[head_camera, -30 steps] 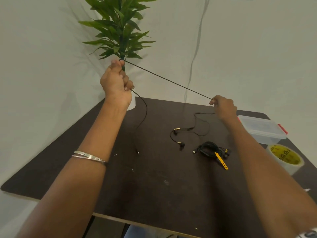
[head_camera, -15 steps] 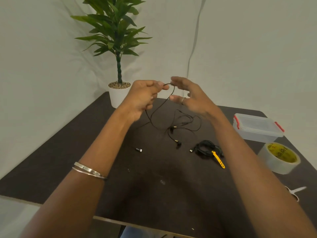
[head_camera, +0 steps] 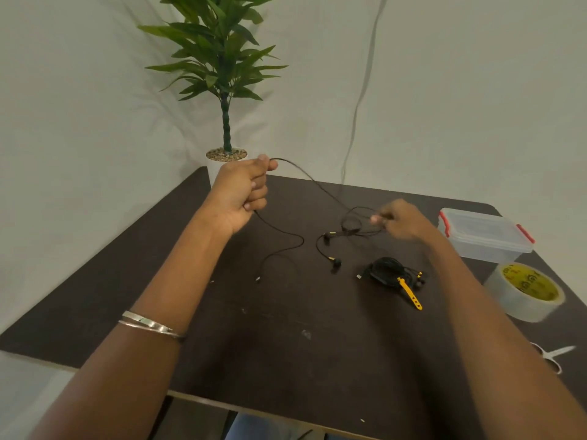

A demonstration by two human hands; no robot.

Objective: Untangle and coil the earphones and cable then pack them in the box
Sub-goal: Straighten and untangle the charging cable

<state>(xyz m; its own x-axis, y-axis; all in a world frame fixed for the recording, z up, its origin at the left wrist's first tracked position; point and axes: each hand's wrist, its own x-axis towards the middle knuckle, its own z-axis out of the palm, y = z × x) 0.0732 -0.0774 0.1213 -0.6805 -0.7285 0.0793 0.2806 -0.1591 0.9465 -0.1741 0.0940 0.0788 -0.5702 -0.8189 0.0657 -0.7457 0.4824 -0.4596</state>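
Across the dark surface (head_camera: pixel 222 328), the closed box (head_camera: pixel 486 236) sits at 2 o'clock. Left hand (head_camera: pixel 239 193) has its grip clamped on the earphone cable (head_camera: pixel 313 179); right hand (head_camera: pixel 403 219), blurred, pinches it near centre. Coiled cable bundle (head_camera: pixel 387 271) lies at 4 o'clock of the earbuds (head_camera: pixel 333 262).

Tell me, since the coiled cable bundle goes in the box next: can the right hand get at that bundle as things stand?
Probably yes, once it lets go. The right hand is pinching the loose earphone wire, so it is occupied. The bundle lies uncovered on the table, just nearer the person than that hand.
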